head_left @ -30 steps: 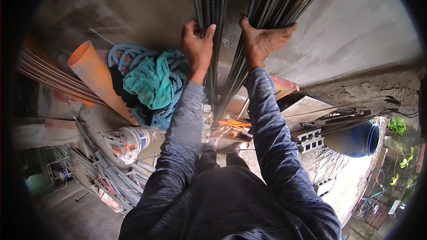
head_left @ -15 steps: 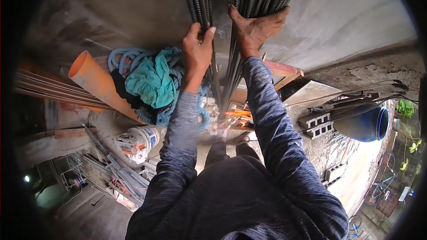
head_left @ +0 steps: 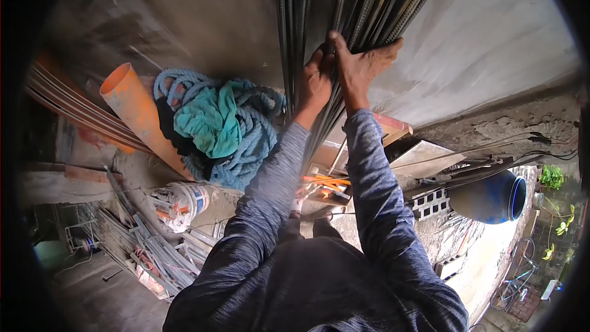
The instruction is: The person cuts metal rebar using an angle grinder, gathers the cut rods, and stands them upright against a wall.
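My right hand (head_left: 361, 66) wraps around a thick bundle of ribbed steel rebars (head_left: 382, 9), thumb in front and palm toward the far side. The bars stand tilted, their cut ends fanned out at the top. My left hand (head_left: 316, 84) is closed beside it, at the bundle's left edge, with its fingers curled around one or more rebars; how many is hidden. A smaller group of rebars (head_left: 294, 18) stands apart to the left against the wall, untouched. The lower bars run down between my forearms toward my feet.
At left are an orange pipe (head_left: 138, 110), coiled blue rope (head_left: 255, 129) with a teal cloth (head_left: 208, 124), a white bucket (head_left: 195, 200) and metal scraps (head_left: 163, 258). At right lie a hollow block (head_left: 430, 204), a blue drum (head_left: 488, 197) and a bicycle (head_left: 517, 276). Concrete wall (head_left: 203, 18) stands ahead.
My left hand has left the smaller rebar group and moved right to the main bundle, close to my right hand. The bundle's top ends have come into view.
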### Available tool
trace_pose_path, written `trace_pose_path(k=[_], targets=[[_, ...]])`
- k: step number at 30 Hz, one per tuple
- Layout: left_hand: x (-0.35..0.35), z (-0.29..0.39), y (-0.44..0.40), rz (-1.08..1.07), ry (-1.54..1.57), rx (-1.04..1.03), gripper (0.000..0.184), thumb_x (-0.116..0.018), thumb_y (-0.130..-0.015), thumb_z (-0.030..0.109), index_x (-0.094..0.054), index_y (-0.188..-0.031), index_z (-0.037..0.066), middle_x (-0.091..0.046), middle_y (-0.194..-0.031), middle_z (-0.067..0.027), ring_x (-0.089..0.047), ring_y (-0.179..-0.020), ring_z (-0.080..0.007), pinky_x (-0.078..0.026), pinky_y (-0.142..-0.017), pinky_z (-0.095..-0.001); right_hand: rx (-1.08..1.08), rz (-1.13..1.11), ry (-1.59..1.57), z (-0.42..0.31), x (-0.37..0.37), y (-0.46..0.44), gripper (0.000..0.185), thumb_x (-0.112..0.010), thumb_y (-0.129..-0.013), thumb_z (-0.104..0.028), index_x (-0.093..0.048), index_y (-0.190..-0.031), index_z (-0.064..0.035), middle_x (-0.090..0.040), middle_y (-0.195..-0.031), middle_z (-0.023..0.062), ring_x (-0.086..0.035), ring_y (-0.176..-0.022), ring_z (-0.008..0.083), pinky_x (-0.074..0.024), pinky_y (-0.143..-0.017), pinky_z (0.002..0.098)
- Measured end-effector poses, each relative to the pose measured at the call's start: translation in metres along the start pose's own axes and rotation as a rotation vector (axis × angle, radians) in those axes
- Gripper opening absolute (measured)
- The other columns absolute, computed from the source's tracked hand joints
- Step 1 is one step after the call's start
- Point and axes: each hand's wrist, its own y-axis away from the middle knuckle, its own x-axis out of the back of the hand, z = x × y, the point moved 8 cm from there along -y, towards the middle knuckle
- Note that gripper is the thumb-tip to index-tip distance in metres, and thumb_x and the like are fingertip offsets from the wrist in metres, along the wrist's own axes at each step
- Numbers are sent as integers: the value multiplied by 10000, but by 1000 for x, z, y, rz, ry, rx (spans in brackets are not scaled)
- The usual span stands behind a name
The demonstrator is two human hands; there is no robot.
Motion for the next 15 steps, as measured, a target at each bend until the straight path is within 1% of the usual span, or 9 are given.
trace_pose_path(k=[1,3,4,6,7,8,9,12,15], targets=[[-4,-12,-3,-24,83,3,369,-531,-1054,236,-570,-1368,46,-700,-1194,-183,-666,-1124,-249,-497,-931,-358,-5,-33,41,-5,1,0,1458,-873,-627,-647,-27,-1542,109,-242,-1501,385,-252,-1419,498,-206,-1188,546],[-7,-13,-3,-11,149,-120,399,-521,-1053,220,-522,-1414,52,-695,-1189,-192,-662,-1124,-244,-501,-934,-378,-21,18,77,-19,6,-1,1476,-895,-608,-614,-5,-1545,99,-228,-1513,384,-241,-1428,499,-192,-1196,548],[-7,-10,-4,-34,103,-147,419,-523,-1041,204,-505,-1431,52,-688,-1188,-214,-664,-1124,-271,-504,-933,-395,-30,44,92,-26,6,-1,1485,-905,-599,-597,6,-1547,95,-220,-1519,384,-235,-1433,499,-185,-1200,549],[-7,-4,-6,-75,11,-205,466,-526,-1017,170,-470,-1464,50,-674,-1188,-256,-667,-1124,-327,-510,-930,-428,-170,11,147,-26,2,-1,1494,-921,-582,-552,21,-1545,94,-210,-1529,381,-236,-1433,500,-178,-1201,553],[-1,4,-6,-131,-127,-130,467,-533,-1004,158,-486,-1454,47,-668,-1188,-268,-665,-1120,-352,-511,-926,-432,-242,-5,169,-25,-1,-2,1500,-929,-573,-529,29,-1545,93,-206,-1534,379,-236,-1433,501,-174,-1201,555],[6,11,-5,-187,-267,-55,468,-540,-991,146,-502,-1445,44,-663,-1188,-281,-663,-1117,-378,-512,-921,-436,-216,21,138,-24,-3,-3,1508,-931,-559,-523,28,-1547,90,-198,-1537,377,-218,-1436,501,-163,-1192,570],[14,38,-4,-216,-474,42,398,-554,-966,130,-584,-1349,23,-664,-1170,-282,-655,-1095,-407,-515,-906,-436,-192,46,112,-18,-6,-2,1517,-933,-544,-518,28,-1550,87,-191,-1540,376,-200,-1440,501,-151,-1183,586],[48,95,-22,104,-447,-127,259,-629,-932,128,-652,-1157,2,-685,-1057,-232,-678,-987,-396,-523,-859,-434,-147,88,86,-17,-6,2,1529,-933,-521,-515,25,-1552,81,-188,-1535,352,-193,-1429,489,-138,-1170,588],[55,137,-57,273,-578,-326,253,-721,-884,174,-608,-1052,24,-668,-980,-168,-679,-894,-381,-521,-820,-463,-133,95,98,-16,-6,4,1528,-935,-516,-520,15,-1552,80,-196,-1525,333,-210,-1410,480,-150,-1163,582]])
